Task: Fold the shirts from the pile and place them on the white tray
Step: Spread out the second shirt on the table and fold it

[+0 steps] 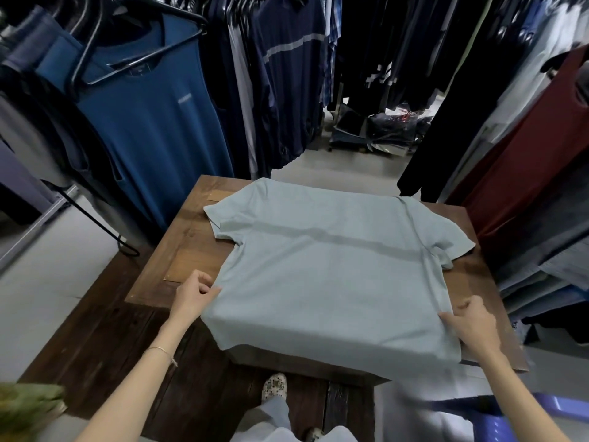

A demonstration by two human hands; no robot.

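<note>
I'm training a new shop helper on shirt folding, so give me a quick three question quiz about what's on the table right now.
1. True or false: the light grey-green shirt lies spread flat on the wooden table.
2. Which part of the shirt does the left hand pinch? A. collar B. side edge near the hem C. sleeve
3. Fill in: the right hand holds the shirt's opposite ____ edge.

Key: 1 true; 2 B; 3 side.

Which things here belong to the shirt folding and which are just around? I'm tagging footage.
Part of the job: pale blue shirt spread flat on the wooden table; left hand and right hand pinching its sides.

Just around: hanging blue T-shirt; dark red garment; black hanger.
</note>
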